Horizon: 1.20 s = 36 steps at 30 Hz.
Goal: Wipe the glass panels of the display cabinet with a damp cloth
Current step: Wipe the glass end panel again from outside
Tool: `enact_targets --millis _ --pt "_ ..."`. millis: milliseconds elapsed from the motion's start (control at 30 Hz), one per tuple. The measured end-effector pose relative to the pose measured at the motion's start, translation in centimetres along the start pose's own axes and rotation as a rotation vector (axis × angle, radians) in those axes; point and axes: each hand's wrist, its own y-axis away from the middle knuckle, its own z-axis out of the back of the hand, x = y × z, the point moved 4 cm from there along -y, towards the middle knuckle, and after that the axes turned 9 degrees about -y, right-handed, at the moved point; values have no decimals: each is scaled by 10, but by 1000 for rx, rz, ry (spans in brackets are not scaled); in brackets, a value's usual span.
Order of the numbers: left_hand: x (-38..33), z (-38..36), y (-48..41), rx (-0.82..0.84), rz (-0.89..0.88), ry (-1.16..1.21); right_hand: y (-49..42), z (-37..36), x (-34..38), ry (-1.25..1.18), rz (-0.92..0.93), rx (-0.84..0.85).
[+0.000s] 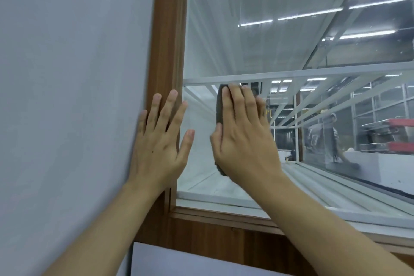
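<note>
Right hand [244,141], fingers [237,101] flat, is pressing the upright dark cloth [220,105] (open glass panel [246,40] rightward) beside the wooden frame [168,29]; left hand [161,141] is resting splayed.

Right hand [244,141] presses dark cloth [220,107], apparently flat, on glass [246,47].

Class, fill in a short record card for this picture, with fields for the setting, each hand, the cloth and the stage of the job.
setting: glass panel in a brown wooden frame, beside a grey wall
left hand: fingers spread, laid flat across the frame, holding nothing
right hand: fingers straight, pressing the cloth against the glass
cloth: dark grey, mostly covered by the right hand
inside: white shelf behind the glass
stage: wiping the panel's lower left part
</note>
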Motion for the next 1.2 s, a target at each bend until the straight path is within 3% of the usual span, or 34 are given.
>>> enact_targets --millis 167,367,567,733,933,1100,1200 --pt "5 0 1 10 -25 53 54 -6 12 -19 243 168" --pt "8 0 5 -50 16 234 -11 -3 5 -20 69 16" --pt "10 1 8 -76 57 329 19 -17 23 7 348 210" --pt "10 1 10 -94 70 360 -17 -17 26 -18 235 144" --pt "12 3 10 -122 67 398 37 -17 28 -23 784 393" --pt "12 2 12 -132 66 417 33 -18 26 -53 780 414" --pt "11 3 14 -150 65 412 45 -18 28 -115 893 467"
